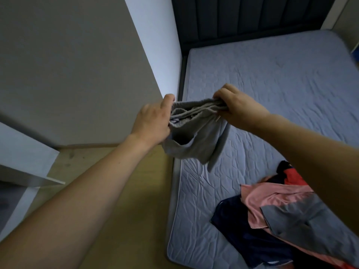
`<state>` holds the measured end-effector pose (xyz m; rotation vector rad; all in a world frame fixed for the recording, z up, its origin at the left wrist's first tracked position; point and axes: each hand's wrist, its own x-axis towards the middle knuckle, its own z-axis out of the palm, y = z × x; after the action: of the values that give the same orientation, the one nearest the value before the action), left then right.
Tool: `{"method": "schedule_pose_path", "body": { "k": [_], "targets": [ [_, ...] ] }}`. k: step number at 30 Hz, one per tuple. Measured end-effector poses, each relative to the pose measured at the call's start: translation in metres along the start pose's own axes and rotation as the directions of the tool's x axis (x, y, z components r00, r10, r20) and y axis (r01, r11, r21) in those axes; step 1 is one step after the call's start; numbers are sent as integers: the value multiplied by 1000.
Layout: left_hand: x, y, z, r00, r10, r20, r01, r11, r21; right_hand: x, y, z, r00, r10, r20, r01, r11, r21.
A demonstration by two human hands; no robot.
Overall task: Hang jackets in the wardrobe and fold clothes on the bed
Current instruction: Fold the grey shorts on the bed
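I hold up a grey garment with a drawstring waistband, in the air over the left edge of the bed. My left hand grips the waistband's left end. At the right end, my right hand pinches the bunched band. The fabric hangs down between them, folded over on itself. On the bed's near right part lies a pile of clothes: a pink piece, a dark navy one, a grey one and an orange-red one.
A wall corner juts in just left of the bed. The dark padded headboard stands at the far end. Wooden floor runs along the bed's left side. A white furniture edge shows at the left.
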<state>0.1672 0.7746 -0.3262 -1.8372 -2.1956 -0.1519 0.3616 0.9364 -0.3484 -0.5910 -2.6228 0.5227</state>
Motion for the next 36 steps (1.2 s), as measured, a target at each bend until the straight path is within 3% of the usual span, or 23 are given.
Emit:
{"method": "schedule_pose_path", "body": {
  "k": [4,7,10,13,16,18,21,26,32,34,36],
  "targets": [
    [-17,5,9,999,-22,49,19,998,58,-16,-10,16,995,16,99,-14,1000,-21],
    [-50,24,56,991,-50,125,39,995,90,-44,-2,58,976,98,194,-96,995,-19],
    [-105,51,131,941,-43,336,16,996,82,-92,17,125,922,176,345,-155,984,-87],
    [-170,79,211,765,10,644,47,996,-72,-149,35,199,743,266,614,-215,964,-158],
    [-218,101,272,478,105,872,207,951,-228,-200,48,262,461,287,840,-313,938,-148],
    [-235,110,296,291,184,939,281,922,-268,-223,53,292,326,288,901,-387,910,-151],
    [-251,113,323,183,258,949,415,855,-312,-244,61,325,241,300,923,-431,885,-175],
    [-282,103,361,182,233,955,697,655,-292,-255,73,360,194,328,924,-622,770,-143],
    [-300,85,390,281,227,933,919,218,-329,-248,89,380,196,350,916,-702,702,-118],
    [-301,85,397,283,254,925,924,187,-334,-247,94,381,141,302,943,-662,737,-137],
    [-297,92,404,347,198,917,885,254,-390,-255,100,384,155,264,952,-539,830,-142]
  ]
}}
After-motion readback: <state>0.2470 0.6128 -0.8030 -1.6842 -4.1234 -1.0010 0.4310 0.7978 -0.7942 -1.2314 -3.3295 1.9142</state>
